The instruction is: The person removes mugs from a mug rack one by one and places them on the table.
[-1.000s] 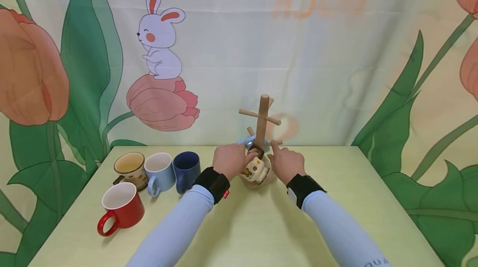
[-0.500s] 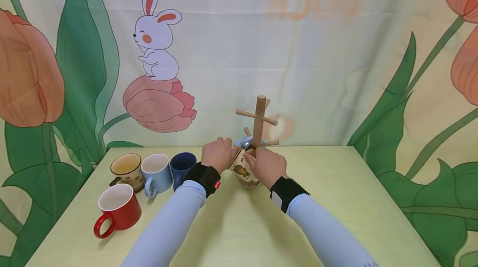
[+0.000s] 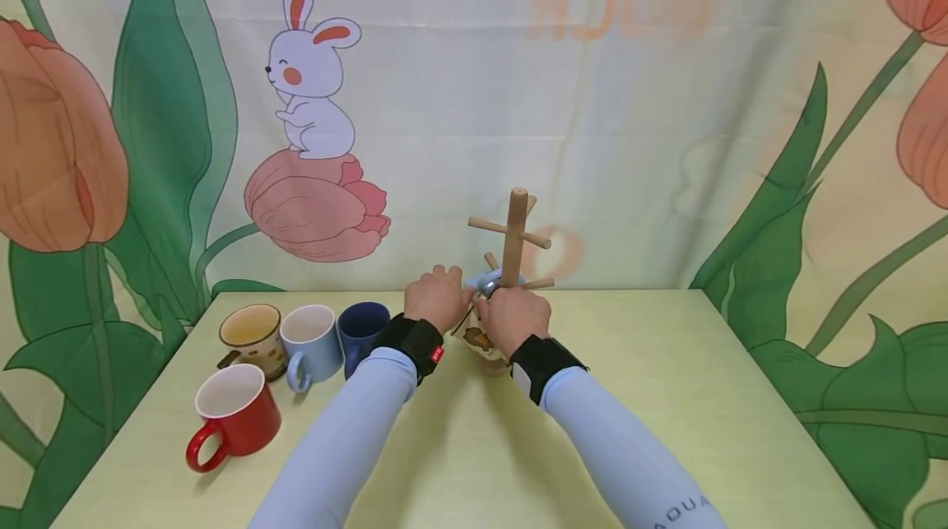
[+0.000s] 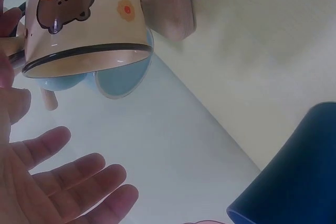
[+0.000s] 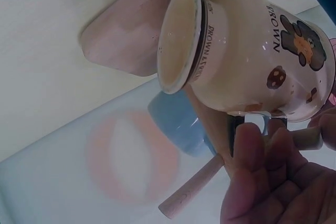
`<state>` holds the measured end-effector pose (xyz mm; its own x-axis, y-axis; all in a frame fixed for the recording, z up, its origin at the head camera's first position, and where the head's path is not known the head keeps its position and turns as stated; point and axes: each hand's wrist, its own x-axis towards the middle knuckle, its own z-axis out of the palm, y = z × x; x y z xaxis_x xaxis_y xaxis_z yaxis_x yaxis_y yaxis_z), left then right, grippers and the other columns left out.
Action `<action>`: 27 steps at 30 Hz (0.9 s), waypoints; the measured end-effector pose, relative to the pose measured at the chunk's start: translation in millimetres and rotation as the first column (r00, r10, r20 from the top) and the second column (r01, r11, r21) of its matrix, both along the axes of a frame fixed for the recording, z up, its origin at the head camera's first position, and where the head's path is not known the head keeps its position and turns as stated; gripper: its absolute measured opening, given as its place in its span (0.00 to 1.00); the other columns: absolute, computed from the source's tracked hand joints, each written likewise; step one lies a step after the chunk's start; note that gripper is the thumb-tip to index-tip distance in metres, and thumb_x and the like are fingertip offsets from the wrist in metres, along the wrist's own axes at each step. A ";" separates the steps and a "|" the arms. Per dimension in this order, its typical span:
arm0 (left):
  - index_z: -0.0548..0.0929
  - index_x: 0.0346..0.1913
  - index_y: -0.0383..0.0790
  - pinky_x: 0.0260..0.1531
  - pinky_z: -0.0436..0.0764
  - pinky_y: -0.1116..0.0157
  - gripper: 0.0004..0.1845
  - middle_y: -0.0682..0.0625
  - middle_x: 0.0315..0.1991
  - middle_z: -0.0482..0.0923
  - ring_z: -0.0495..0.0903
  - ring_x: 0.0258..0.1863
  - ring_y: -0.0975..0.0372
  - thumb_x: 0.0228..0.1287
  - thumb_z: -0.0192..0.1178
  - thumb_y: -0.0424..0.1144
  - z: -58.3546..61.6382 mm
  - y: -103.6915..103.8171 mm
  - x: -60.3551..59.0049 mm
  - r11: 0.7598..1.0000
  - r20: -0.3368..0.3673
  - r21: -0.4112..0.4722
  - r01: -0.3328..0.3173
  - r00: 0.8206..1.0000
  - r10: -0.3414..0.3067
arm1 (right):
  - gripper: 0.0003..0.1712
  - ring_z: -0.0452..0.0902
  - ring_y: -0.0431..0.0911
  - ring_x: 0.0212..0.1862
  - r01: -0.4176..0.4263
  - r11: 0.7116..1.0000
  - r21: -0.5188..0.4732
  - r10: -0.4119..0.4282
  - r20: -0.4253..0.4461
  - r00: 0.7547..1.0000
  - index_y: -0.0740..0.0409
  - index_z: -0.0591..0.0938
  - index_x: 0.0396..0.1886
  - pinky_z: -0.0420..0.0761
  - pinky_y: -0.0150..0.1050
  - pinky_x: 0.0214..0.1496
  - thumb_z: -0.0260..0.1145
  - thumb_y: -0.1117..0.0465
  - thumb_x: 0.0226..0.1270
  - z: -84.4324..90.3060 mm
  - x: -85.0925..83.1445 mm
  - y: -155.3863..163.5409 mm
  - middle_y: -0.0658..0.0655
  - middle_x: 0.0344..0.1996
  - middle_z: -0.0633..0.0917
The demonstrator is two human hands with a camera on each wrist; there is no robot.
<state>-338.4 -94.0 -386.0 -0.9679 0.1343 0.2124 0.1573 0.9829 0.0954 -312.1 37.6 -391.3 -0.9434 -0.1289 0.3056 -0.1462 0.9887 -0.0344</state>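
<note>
A cream mug with a bear print (image 5: pixel 247 61) hangs tilted by its dark handle on a lower peg of the wooden mug tree (image 3: pixel 513 237). My right hand (image 5: pixel 262 148) pinches that handle, fingers curled beside the peg (image 5: pixel 191 184). In the head view the right hand (image 3: pixel 509 317) covers most of the cream mug (image 3: pixel 476 338). My left hand (image 4: pixel 68 179) hovers just left of the cream mug (image 4: pixel 84 19), fingers straight and spread, holding nothing. A light blue mug (image 4: pixel 121 80) hangs on the far side of the tree.
Several mugs stand at the table's left: red (image 3: pixel 237 412), light blue (image 3: pixel 314 340), dark blue (image 3: pixel 363 325) and cream-brown (image 3: pixel 255 336). The yellow-green table (image 3: pixel 666 397) ends at a printed cloth backdrop (image 3: pixel 592 101). The tree's round base (image 5: pixel 136 35) sits near the back edge.
My right hand has moved left from beside the tree onto the cream mug's handle. My left hand has let go of the mug and opened. The mug now tilts more.
</note>
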 end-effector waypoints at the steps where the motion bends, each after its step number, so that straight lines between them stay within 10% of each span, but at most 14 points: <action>1: 0.79 0.52 0.36 0.36 0.83 0.51 0.22 0.40 0.41 0.79 0.83 0.39 0.48 0.74 0.54 0.54 0.6 -0.1 0.2 1.000 -0.001 -0.002 0.001 1.000 -0.001 | 0.34 0.75 0.47 0.15 0.003 1.000 0.003 -0.003 -0.007 1.000 0.52 0.76 0.11 0.73 0.43 0.16 0.55 0.39 0.75 0.0 -0.4 -0.9 0.51 0.10 0.72; 17: 0.79 0.53 0.36 0.36 0.83 0.50 0.18 0.40 0.41 0.79 0.83 0.39 0.47 0.74 0.56 0.48 0.6 -3.4 -0.2 1.000 -0.029 -0.019 0.001 1.000 -0.002 | 0.20 0.69 0.45 0.15 -0.069 0.951 0.303 0.080 -0.023 0.997 0.53 0.81 0.18 0.72 0.43 0.14 0.62 0.55 0.73 0.2 1.8 1.8 0.50 0.11 0.70; 27: 0.80 0.51 0.36 0.34 0.82 0.51 0.17 0.41 0.39 0.79 0.83 0.37 0.47 0.75 0.55 0.47 1.9 -1.0 1.0 1.000 -0.036 -0.008 0.020 0.999 -0.020 | 0.13 0.77 0.48 0.21 -0.137 0.940 0.314 0.135 0.027 0.990 0.53 0.86 0.31 0.78 0.46 0.19 0.62 0.54 0.74 0.5 6.6 17.3 0.53 0.16 0.75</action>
<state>-337.4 -95.0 -384.1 -0.9568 0.1552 0.2457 0.1799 0.9803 0.0816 -305.5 55.0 -390.8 -0.9115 -0.3448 0.2243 -0.2807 0.9200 0.2734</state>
